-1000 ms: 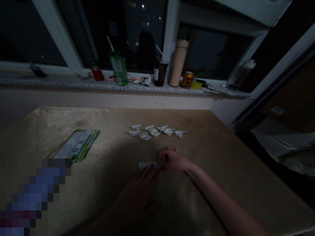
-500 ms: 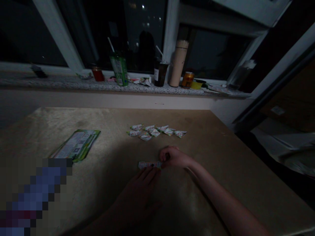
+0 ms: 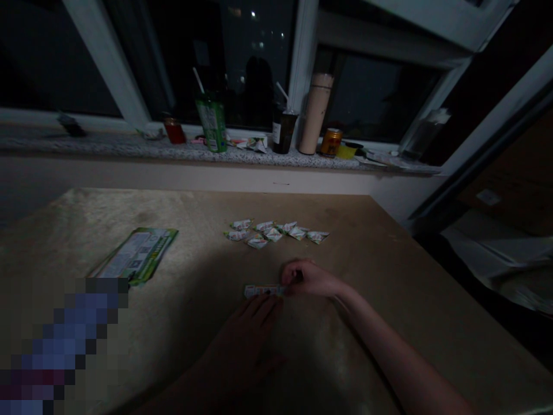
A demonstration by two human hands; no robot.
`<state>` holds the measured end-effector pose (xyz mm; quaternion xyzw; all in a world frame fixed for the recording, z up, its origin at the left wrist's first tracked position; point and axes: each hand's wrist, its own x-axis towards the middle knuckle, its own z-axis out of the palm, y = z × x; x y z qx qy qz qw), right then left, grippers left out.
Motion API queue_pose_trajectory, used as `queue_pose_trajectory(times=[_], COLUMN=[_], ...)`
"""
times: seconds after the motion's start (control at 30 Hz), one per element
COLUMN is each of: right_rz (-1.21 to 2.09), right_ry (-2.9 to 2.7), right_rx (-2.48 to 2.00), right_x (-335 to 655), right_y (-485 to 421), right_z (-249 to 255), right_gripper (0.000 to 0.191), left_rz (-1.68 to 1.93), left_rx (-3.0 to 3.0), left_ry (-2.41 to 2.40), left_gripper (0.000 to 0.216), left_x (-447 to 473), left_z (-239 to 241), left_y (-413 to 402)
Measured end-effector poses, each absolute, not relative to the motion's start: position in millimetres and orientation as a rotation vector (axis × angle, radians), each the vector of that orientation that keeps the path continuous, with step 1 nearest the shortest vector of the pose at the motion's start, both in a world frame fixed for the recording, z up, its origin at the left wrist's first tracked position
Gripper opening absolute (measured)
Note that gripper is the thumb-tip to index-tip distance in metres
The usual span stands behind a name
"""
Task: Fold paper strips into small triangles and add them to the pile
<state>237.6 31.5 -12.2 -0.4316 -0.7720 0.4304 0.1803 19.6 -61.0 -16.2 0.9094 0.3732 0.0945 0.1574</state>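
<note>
On the table lies a narrow, printed folded strip (image 3: 259, 290), perhaps a folded wrapper. My left hand (image 3: 250, 328) rests on its near edge with the fingers stretched out flat. Curled fingers of my right hand (image 3: 307, 278) pinch the strip's right end; the fingertips are partly hidden and dim. Beyond my hands, several small folded triangular packets (image 3: 273, 234) of similar print sit in a loose cluster. To the left is a stack of green-and-white printed wrappers (image 3: 142, 253), lying flat.
The table (image 3: 345, 357) reaches to a wall under a granite windowsill (image 3: 250, 157). On the sill stand a green cup (image 3: 211, 124) with a straw, a dark drink cup (image 3: 283, 131), a beige flask (image 3: 316, 112) and an orange can (image 3: 330, 142). A pixelated patch covers the lower left.
Both hands stay almost in place, the right fingers shifting slightly at the strip's end. The whole view has moved a little; the packets and wrapper stack lie as before.
</note>
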Motion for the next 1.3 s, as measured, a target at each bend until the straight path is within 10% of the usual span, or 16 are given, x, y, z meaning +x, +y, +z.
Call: queue_pose_trajectory(times=[0.9, 1.3], right_rz=[0.531, 0.495], right_ry=[-2.439, -2.607], right_rx=[-1.253, -1.151], right_x=[214, 178], right_y=[2, -34], right_z=[-6, -2], right_gripper=[0.003, 0.035], left_rz=[0.379, 0.449], left_rx=[2.404, 2.233], left_ry=[0.78, 0.889], left_gripper=[0.066, 0.068], left_x=[-15, -31], left_z=[1, -9], left_y=[-23, -11])
